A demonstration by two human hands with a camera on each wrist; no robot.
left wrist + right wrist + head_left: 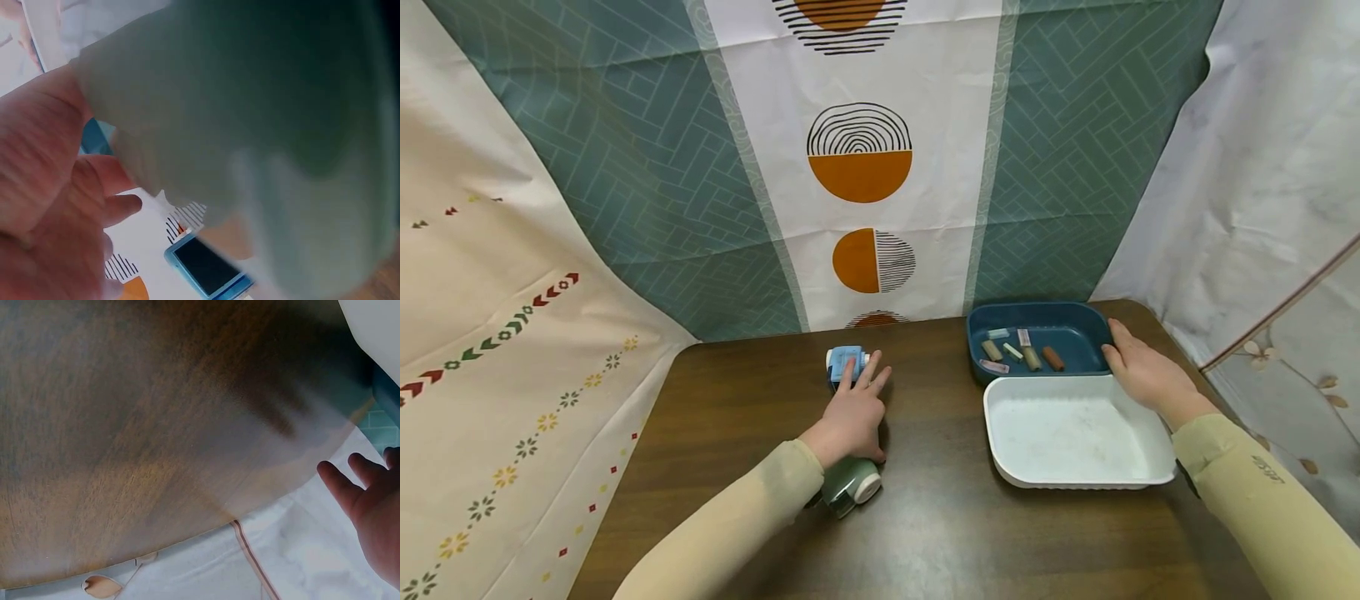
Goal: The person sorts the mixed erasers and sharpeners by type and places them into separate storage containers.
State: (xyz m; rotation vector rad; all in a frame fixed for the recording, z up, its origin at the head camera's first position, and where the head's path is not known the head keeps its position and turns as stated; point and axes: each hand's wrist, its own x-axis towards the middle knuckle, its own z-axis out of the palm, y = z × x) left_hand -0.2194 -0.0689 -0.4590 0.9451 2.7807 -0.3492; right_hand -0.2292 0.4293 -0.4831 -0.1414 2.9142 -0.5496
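My left hand [853, 414] reaches over the table with its fingers spread, fingertips at a small light-blue device [847, 360] with white side pieces. In the left wrist view this device shows a dark panel [206, 265]. Under my left wrist lies a green device [850, 483] with a white round knob, partly covered by the hand and sleeve; it looms blurred in the left wrist view. My right hand [1150, 371] rests at the right rim of a dark-blue tray [1078, 321], and its fingers look straight in the right wrist view.
Several small blocks and sticks, one a brown piece [1053, 358], lie in the blue tray's left half. A white tray [1078, 482] stands in front, overlapping its near edge in the head view. Patterned cloth [887, 179] hangs behind and beside the brown table [955, 533].
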